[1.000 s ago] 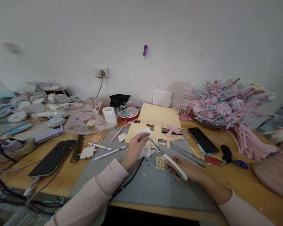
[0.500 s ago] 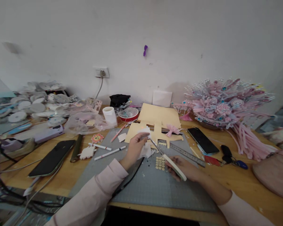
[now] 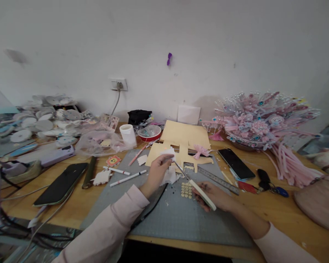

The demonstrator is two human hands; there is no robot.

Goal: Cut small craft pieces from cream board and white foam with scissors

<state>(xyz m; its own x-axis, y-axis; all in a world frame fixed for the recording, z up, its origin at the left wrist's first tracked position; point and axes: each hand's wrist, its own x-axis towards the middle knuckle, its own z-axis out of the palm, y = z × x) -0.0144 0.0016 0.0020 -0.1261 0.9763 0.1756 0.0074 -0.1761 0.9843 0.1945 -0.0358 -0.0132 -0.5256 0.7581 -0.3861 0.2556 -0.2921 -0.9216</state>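
Note:
My left hand is closed on a small piece of white paper, pinched between thumb and fingers above the grey cutting mat. My right hand grips scissors by their pale handle. The metal blades point up and left, and their tips meet the paper near my left fingertips. Whether the blades are parted is too small to tell. More white paper lies under my left hand. Beside my right fingers sits a block of small beige pieces. A metal ruler lies beyond my right hand.
Cut yellow card covers the mat's far side, with a pink tassel bow on it. Pens lie left. Phones flank the mat: one left, one right. A pink flower arrangement stands at the back right.

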